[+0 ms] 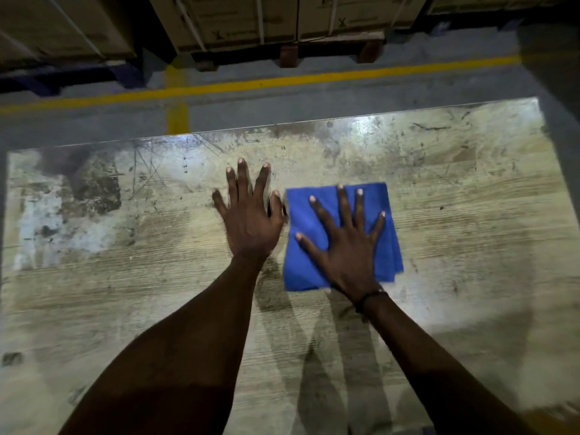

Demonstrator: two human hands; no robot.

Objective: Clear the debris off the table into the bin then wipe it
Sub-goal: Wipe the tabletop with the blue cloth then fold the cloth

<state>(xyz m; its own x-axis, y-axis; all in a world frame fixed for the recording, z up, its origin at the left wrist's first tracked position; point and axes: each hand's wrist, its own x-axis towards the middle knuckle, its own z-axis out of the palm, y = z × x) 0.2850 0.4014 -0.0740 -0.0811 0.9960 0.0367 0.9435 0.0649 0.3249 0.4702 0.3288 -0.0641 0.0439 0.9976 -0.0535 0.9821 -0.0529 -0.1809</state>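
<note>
On the counter point(455, 189), near its middle, the right hand point(348, 249) lies flat on a folded blue cloth point(386, 246), fingers straight and spread, pressing it down rather than clutching it. Just beside the cloth's left edge, the left hand point(249, 221) rests palm down on the bare surface, fingers also straight and spread, holding nothing. Both bare forearms reach in from the near edge, and a dark band circles the right wrist.

Around the hands, the pale wood-grain top is scuffed, scratched and stained, with darker patches toward the left. No loose debris shows on it and no bin is in view, so the clearing step looks finished and the wiping appears to be in hand. Marks remain across much of the surface, which suggests most of the wiping is left, though some may be permanent wear.

Beyond the far edge lies a grey floor with yellow lines point(251, 84), then strapped cardboard boxes point(238, 20) on pallets. Dark printing shows on the boxes but is too blurred to read.
</note>
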